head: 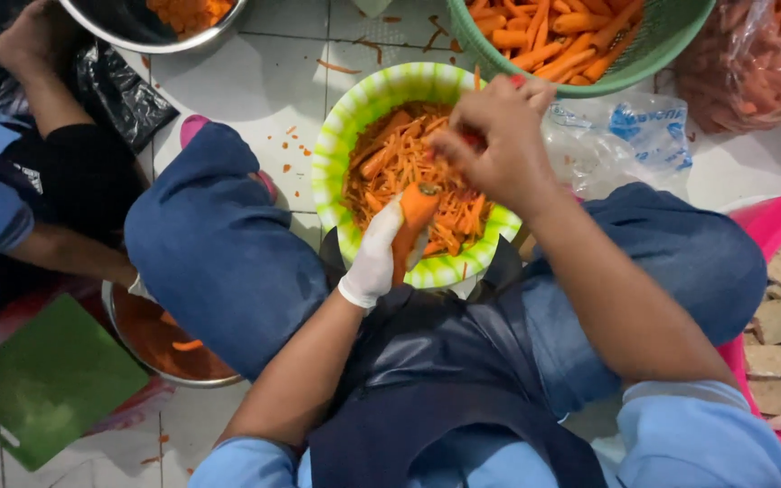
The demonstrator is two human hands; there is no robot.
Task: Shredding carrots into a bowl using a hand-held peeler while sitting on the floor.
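A gloved left hand (374,258) is gripping a half-peeled carrot (411,226) upright while the right hand (494,140) is closing on a red-handled peeler over the peel-filled bowl (341,136) beneath, a basket (671,45) of carrots waiting beyond.

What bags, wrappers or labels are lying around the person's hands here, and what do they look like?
Clear plastic bag with blue print: crumpled on the tiled floor, right of the green-rimmed bowl.
Clear plastic bag of orange carrots: top right corner, bulging and shiny.
Black plastic bag: top left, crumpled beside a steel bowl.
No signs or screens in view.
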